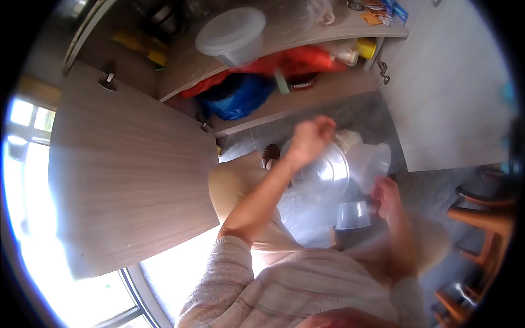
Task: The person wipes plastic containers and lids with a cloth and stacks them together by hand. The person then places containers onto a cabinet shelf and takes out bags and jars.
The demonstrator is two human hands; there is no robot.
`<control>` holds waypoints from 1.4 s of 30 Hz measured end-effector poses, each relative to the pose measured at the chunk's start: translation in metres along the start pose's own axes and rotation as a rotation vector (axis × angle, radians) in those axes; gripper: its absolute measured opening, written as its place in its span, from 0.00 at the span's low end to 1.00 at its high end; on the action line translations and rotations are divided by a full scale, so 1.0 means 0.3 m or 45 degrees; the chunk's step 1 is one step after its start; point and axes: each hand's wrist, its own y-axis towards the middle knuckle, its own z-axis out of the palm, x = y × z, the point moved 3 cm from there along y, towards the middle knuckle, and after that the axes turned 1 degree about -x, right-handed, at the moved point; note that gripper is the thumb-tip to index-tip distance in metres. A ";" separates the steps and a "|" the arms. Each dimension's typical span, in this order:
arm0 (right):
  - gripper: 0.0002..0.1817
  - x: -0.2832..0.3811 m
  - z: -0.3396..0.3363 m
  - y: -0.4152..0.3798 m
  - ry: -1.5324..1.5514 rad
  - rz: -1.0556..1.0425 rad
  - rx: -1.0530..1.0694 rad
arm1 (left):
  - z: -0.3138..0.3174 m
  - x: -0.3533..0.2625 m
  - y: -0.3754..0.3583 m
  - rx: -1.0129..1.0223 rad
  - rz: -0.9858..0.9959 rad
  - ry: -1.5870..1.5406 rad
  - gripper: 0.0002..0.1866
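Note:
My left hand (313,139) is closed, its fingers curled together above a large clear plastic container (328,169); what it holds, if anything, is hidden. My right hand (386,195) is lower right, beside a whitish translucent tub (369,164), blurred, its grip unclear. Just left of and below that hand, a small clear cup-like container (353,215) is near the floor. A pale crumpled bag (347,139) lies behind the tub.
An open cabinet has a shelf (306,39) with a lidded white tub (232,35) at its edge. Below are a red bag (295,61) and a blue bag (238,98). Open doors (131,164) flank both sides. Brown wooden furniture (484,224) stands at right.

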 end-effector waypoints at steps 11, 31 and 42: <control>0.06 -0.136 -0.071 0.017 -0.573 -0.069 0.007 | -0.726 -0.004 0.192 -0.956 -0.328 -0.887 0.16; 0.08 -0.392 0.081 0.259 -0.753 0.431 -0.131 | -0.844 0.023 0.288 -0.786 -0.421 -1.090 0.07; 0.17 -0.445 0.024 0.325 -1.195 0.587 -0.065 | -0.835 0.071 0.283 -0.758 -0.289 -1.062 0.05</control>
